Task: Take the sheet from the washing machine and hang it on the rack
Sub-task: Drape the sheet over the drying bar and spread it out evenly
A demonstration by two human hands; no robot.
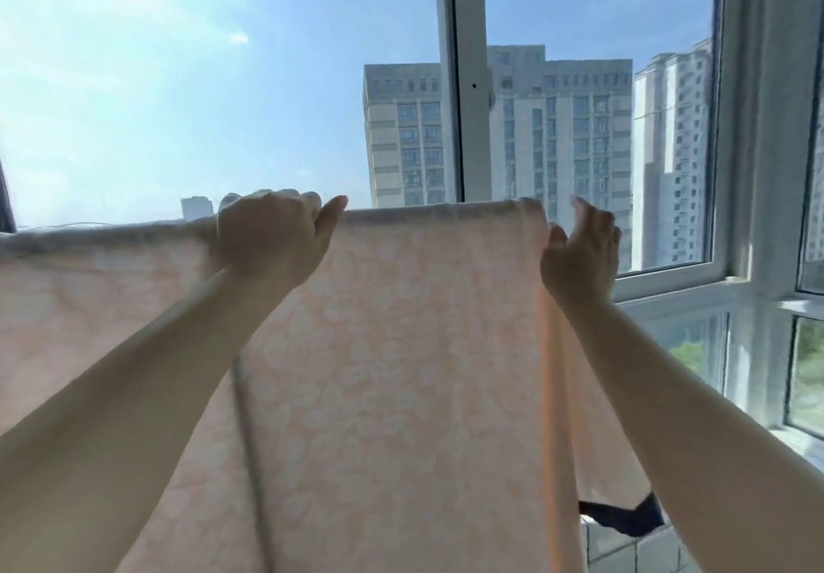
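A pale pink sheet (pixel 401 349) with a faint flower pattern hangs in front of me, folded over a rail that its top fold hides. The fold runs from the left edge of the view to about the middle right. My left hand (pixel 272 238) grips the top fold, fingers curled over it and thumb pointing right. My right hand (pixel 579 251) is at the sheet's right edge with fingers loosely spread, the thumb close to the cloth; whether it touches is unclear. The washing machine is out of view.
A big window with a white frame (pixel 463 82) stands right behind the sheet, high-rise buildings (pixel 557 135) beyond it. The white sill (pixel 695 282) runs at the right. A dark cloth (pixel 624 519) shows low on the right above a tiled wall.
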